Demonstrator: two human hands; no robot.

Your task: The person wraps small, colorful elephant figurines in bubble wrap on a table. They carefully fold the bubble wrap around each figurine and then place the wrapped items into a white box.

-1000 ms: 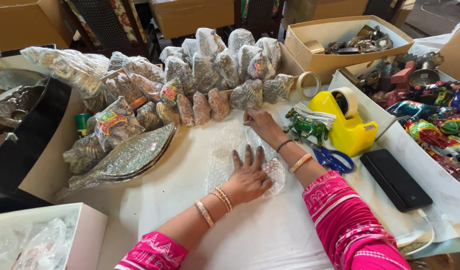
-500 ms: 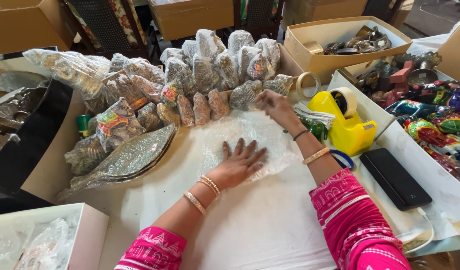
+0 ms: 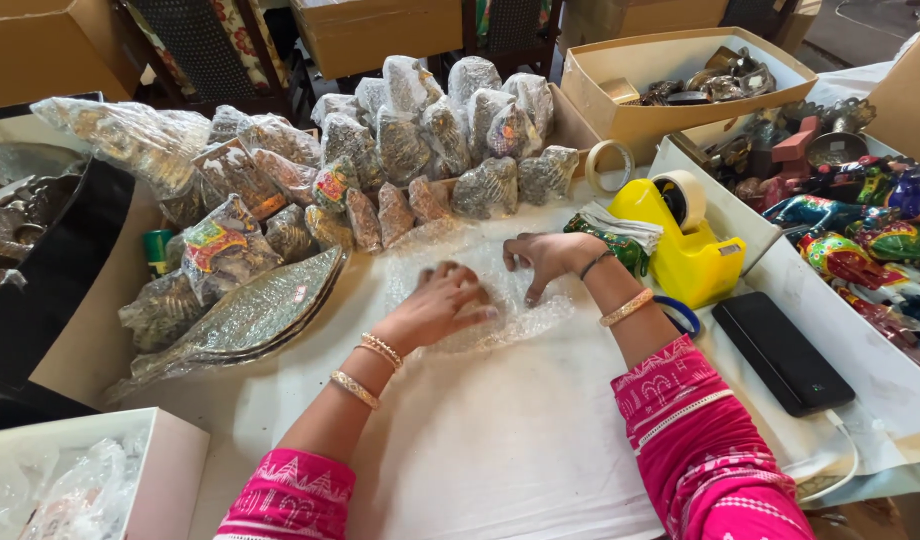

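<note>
Bubble wrap, a clear crinkled sheet (image 3: pixel 500 290), lies on the white paper-covered table (image 3: pixel 500 450), just in front of a heap of small figurines sealed in clear plastic bags (image 3: pixel 420 150). Both hands rest on it. The left hand (image 3: pixel 435 308) lies palm down on the sheet's near left part, fingers loosely bent and pressing into the plastic. The right hand (image 3: pixel 545 258) sits on the sheet's right part with its fingers curled under, knuckles up; whether the tips pinch the wrap cannot be told. Both wrists carry gold bangles, and the sleeves are bright pink with white print.

Just right of the right hand stands a green painted animal figurine (image 3: pixel 620 245), and beside it a yellow plastic tape dispenser (image 3: pixel 685 250). A black phone (image 3: pixel 785 350) lies flat further right. To the left, a leaf-shaped metal tray in plastic film (image 3: pixel 250 315) rests against the heap. An open cardboard box of metal pieces (image 3: pixel 680 85) stands behind.
</note>
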